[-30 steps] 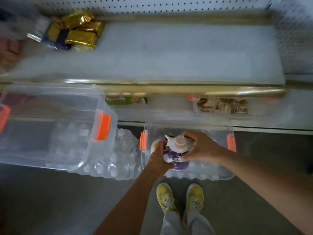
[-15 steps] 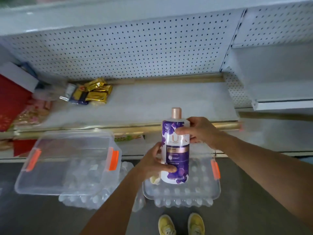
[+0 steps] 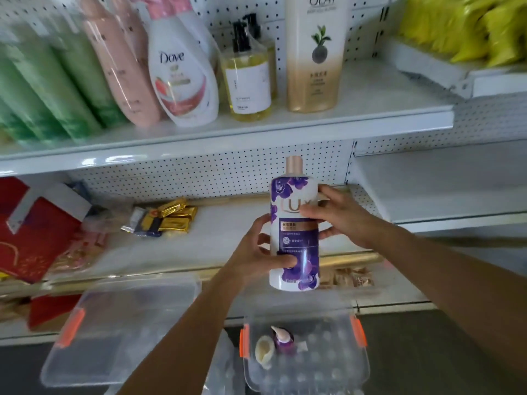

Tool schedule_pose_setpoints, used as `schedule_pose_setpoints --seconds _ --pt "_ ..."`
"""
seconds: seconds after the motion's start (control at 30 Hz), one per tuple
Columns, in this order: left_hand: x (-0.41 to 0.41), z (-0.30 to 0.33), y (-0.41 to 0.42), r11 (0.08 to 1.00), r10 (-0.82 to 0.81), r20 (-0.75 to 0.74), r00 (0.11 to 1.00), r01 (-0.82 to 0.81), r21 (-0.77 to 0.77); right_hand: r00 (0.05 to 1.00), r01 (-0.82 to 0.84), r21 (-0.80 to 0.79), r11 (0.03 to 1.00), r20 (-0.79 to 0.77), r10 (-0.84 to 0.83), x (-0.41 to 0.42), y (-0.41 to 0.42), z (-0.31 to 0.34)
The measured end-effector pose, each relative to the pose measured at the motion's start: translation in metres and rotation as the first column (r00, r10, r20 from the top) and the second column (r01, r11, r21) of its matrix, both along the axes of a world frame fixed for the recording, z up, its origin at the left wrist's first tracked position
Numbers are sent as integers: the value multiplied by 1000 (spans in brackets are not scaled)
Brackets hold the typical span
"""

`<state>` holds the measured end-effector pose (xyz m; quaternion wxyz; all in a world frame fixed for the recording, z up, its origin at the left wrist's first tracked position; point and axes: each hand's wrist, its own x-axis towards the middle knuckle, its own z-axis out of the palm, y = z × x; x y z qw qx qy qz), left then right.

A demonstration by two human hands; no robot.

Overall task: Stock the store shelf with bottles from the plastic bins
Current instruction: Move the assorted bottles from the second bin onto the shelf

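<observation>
White pegboard shelving point(image 3: 199, 169) fills the view, seen from a head-worn camera looking forward and down. On the upper shelf point(image 3: 370, 109) stands a row of upright toiletry bottles: blurred green ones point(image 3: 42, 89) at far left, pink ones point(image 3: 119, 69), a white Dove bottle point(image 3: 182, 78), a yellow pump bottle point(image 3: 248, 78) and a tall gold Olay bottle point(image 3: 313, 58), with bare shelf to the right of it. That open space is probably where the next bottle belongs. The middle shelf point(image 3: 228, 223) holds gold foil packets point(image 3: 174, 218) and red packaging point(image 3: 31, 240) at left.

On the floor below sit two clear plastic bins with orange latches. The left bin point(image 3: 119, 332) looks empty, though blur makes this uncertain. The right bin point(image 3: 308, 363) still holds what seem to be two more bottles, seen from above (only their caps show clearly).

Between bin and upper shelf, in front of the middle shelf, both hands hold a Lux bottle point(image 3: 295, 226) upright in the air. It is white and deep purple with violet flowers, a rose-gold cap and a glossy label facing the camera. The left hand point(image 3: 256, 252) wraps its lower half, thumb pressed across the front, taking the weight. The right hand point(image 3: 339, 220) curls around the upper part from the right, fingertips on the logo, steadying it so it stays vertical and label-forward for shelving.
</observation>
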<state>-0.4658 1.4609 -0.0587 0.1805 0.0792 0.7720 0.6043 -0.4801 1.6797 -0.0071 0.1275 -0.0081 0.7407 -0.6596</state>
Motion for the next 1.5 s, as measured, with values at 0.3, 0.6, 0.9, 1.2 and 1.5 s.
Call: schedule_pose_setpoints --seconds 0.3,0.6,0.9,1.2,1.5 --pt "-23 91 28 994 -81 -199 977 95 60 956 135 26 991 -266 -123 -3 21 91" --pt "-48 162 92 990 -77 -357 931 113 79 879 192 38 981 -451 -154 -29 77 164" --pt "-94 208 171 994 -25 -472 881 71 79 836 201 58 978 -531 -140 -75 148 215" --pt "-152 203 223 998 58 -470 881 -32 63 840 175 106 979 -535 -92 -136 189 213" --pt "-192 203 249 993 112 -441 890 -86 78 848 181 250 951 -530 -23 -198 199 215"
